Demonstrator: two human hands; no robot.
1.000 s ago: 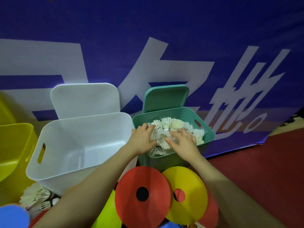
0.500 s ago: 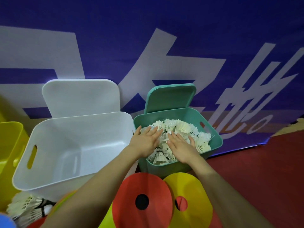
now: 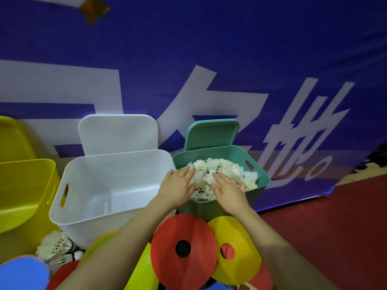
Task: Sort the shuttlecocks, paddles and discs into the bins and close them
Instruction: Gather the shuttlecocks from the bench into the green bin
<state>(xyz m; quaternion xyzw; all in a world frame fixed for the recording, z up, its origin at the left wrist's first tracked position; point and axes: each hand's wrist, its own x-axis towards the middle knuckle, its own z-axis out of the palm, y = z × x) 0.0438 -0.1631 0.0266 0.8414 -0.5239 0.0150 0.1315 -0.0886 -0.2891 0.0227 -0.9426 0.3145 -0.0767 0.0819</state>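
Both hands, left [image 3: 177, 186] and right [image 3: 229, 190], lay flat with fingers extended on the shuttlecocks [image 3: 219, 169] heaped in the green bin [image 3: 259, 174], gripping nothing (its lid [image 3: 211, 133] stood upright behind). The white bin [image 3: 88, 185] stood just left, open; red disc [image 3: 182, 251] and yellow disc [image 3: 236, 254] lay nearest the camera.

There is just one camera, worn on the person's head. It looks forward and down, very near the round-cornered green plastic bin [image 3: 256, 192], and faces the big blue cloth banner [image 3: 209, 49] behind it.
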